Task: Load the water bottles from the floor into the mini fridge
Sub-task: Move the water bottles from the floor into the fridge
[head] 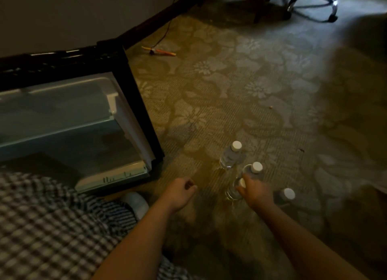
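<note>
**Right hand on a bottle, fridge open at nine o'clock**

Across the floor, beige floral-patterned carpet [261, 95]. At nine to ten o'clock, black mini fridge with a pale plastic interior [69, 122], door side open toward the viewer. Nothing recognisable as a bottle inside, though the cavity is dim. At seven o'clock, checked fabric over a leg [52, 227].

At six o'clock, left hand [182, 188], fingers loosely curled and holding nothing, between the fridge's near corner and the bottles. At five o'clock, right hand [254, 193], fingers wrapped round the shoulder and cap of a small clear plastic water bottle with a white screw cap [233, 193].

Directly beneath the right hand, then, that gripped bottle, long axis upright on the carpet. From it, fridge mouth at roughly ten o'clock, so probably a leftward carry past the empty left hand. Right hand nearer every bottle, left hand nearer the fridge.

Three more bottles of the same kind, all upright:
- rear bottle [230, 157] at twelve o'clock of the grip, apart
- middle bottle [254, 169] just beside the fingers
- right-side bottle [285, 196] at three o'clock, near the wrist

Clear walls, water inside hard to judge in this light.
</note>
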